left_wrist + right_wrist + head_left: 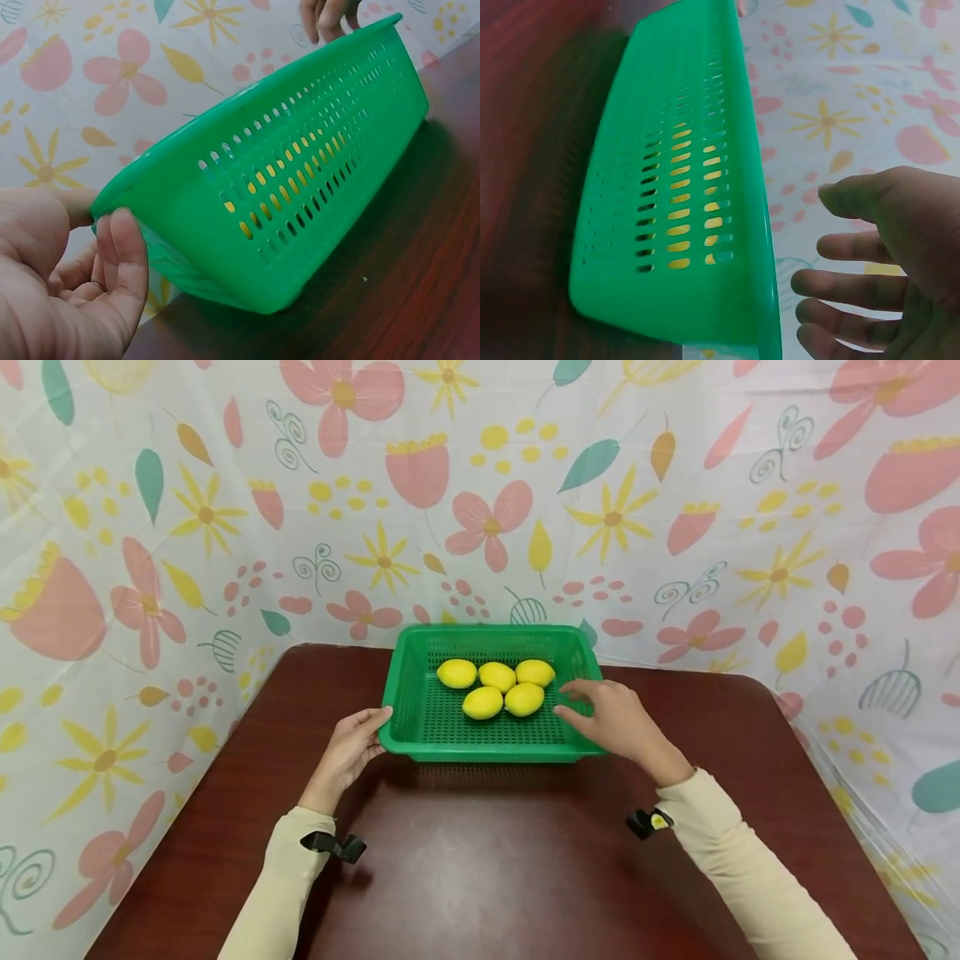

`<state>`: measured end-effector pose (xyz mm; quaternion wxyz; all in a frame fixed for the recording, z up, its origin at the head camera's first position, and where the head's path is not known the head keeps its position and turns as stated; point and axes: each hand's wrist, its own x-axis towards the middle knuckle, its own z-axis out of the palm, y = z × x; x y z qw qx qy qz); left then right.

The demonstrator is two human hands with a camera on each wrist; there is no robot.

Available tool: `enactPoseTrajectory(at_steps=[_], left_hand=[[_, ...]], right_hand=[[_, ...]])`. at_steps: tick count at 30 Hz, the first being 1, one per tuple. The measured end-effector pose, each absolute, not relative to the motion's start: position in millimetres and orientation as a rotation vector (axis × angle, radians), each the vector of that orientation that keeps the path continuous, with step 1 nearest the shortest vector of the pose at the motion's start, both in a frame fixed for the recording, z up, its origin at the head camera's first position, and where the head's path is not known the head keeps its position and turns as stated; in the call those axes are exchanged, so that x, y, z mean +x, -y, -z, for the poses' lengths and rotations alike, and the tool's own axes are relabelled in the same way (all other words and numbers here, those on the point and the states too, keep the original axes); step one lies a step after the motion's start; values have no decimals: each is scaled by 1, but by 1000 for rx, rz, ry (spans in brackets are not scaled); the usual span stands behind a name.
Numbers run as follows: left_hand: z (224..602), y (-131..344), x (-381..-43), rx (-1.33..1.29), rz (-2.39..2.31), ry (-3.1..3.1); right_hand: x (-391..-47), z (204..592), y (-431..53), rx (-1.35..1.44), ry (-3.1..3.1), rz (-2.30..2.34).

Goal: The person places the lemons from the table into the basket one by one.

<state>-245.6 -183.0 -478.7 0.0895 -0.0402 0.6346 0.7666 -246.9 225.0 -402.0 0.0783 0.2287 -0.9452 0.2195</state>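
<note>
A green slotted plastic basket (495, 749) stands on the table with several yellow lemons (482, 702) grouped on its floor. My left hand (352, 747) grips the basket's left front corner, thumb over the rim and fingers beneath it, as the left wrist view shows at the rim (120, 191). Over the basket's right side hovers my right hand (618, 718), fingers spread and slightly bent, holding nothing. In the right wrist view its fingers (847, 289) are apart from the rim. Through the side slots, yellow lemon skin (679, 231) shows.
The dark reddish-brown table (465, 868) has a glossy top. A white sheet (480, 585) printed with flowers and leaves hangs behind the basket and along both sides. Black straps with mounts (333, 845) sit on both wrists over cream sleeves (750, 868).
</note>
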Motion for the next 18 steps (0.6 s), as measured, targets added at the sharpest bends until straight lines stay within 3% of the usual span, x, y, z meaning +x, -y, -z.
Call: enactPoseTrajectory(at_steps=[13, 18], left_hand=[[470, 199, -239, -87, -2065, -2231], [466, 208, -227, -43, -1771, -2626]], right_hand=[[-188, 403, -256, 447, 2612, -630], [-175, 411, -264, 396, 2675, -612]])
